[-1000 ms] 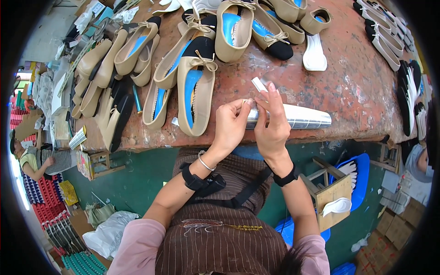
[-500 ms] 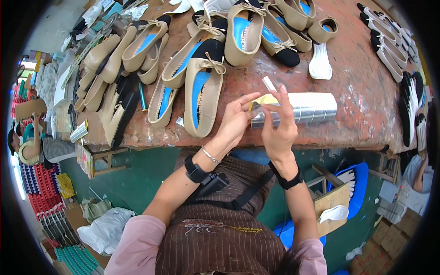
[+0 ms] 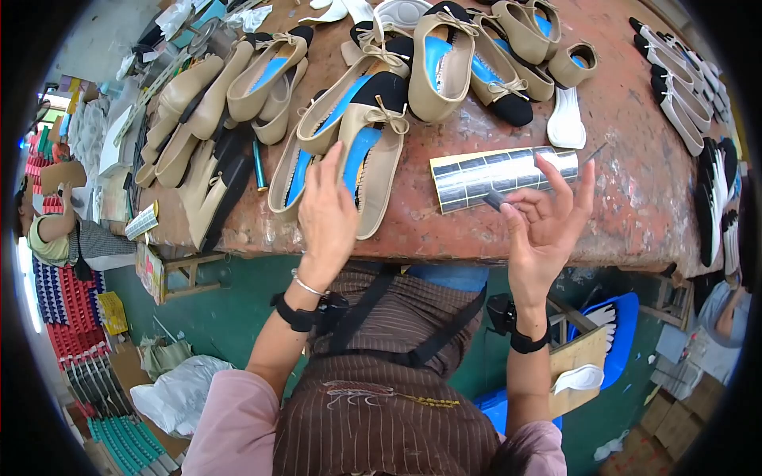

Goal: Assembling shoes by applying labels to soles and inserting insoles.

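Observation:
My left hand (image 3: 327, 210), fingers stretched out, is over the left edge of a beige ballet flat (image 3: 389, 170) with a black toe, a bow and a blue insole. Whether it touches the shoe I cannot tell. Between the thumb and a finger of my right hand (image 3: 546, 226) is a small dark silvery sticker (image 3: 496, 200); the other fingers are raised. A thin dark stick (image 3: 595, 151) shows at those raised fingertips. Just beyond this hand a curled sheet of silver stickers (image 3: 468, 178) with yellow backing lies on the table.
More beige flats (image 3: 440, 67) crowd the far side of the worn red table (image 3: 627, 202). A white insole (image 3: 565, 119) lies beyond the sticker sheet, and a teal tube (image 3: 259, 166) left of the shoes. Pale flats (image 3: 675, 103) line the right. A blue bin (image 3: 623, 333) stands below.
Both hands have left the near-left end of the sticker sheet. The left moved left to the shoe; the right moved right with a sticker pinched. The sheet lies uncovered at its left end.

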Motion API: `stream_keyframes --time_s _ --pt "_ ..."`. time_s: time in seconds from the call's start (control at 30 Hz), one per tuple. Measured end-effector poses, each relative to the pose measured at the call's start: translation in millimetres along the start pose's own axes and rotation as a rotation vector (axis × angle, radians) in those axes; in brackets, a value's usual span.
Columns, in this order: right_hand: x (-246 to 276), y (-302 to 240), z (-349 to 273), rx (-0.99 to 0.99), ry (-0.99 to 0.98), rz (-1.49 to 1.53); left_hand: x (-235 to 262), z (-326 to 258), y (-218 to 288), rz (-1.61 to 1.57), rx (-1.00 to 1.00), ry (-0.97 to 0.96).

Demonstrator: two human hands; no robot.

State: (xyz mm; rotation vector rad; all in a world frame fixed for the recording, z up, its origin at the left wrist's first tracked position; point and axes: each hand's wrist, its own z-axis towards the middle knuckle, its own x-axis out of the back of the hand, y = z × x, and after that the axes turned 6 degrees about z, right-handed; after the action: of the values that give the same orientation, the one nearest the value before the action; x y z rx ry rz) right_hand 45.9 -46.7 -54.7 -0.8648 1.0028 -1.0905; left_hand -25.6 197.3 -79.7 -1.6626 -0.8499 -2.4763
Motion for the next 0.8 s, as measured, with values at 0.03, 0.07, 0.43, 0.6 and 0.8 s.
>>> stream_keyframes --time_s 0.03,0.07,0.43,0.6,0.8 --pt "-1 0 -1 0.008 -0.045 0.026 1 0 -10 -0.122 0.036 -0.034" --pt "-4 -1 -1 0.008 -0.044 0.028 2 0 -23 -0.121 0.035 -0.034" --pt "-39 -40 10 0.271 -0.649 -0.063 24 -48 -25 -2.403 0.719 -1.091" --pt "-57 -39 11 0.327 -0.795 -0.167 44 -51 -15 -2.278 0.734 -1.160" --pt "-68 -43 8 0.424 -0.620 -0.643 72 -39 -24 -1.689 0.508 -1.199"
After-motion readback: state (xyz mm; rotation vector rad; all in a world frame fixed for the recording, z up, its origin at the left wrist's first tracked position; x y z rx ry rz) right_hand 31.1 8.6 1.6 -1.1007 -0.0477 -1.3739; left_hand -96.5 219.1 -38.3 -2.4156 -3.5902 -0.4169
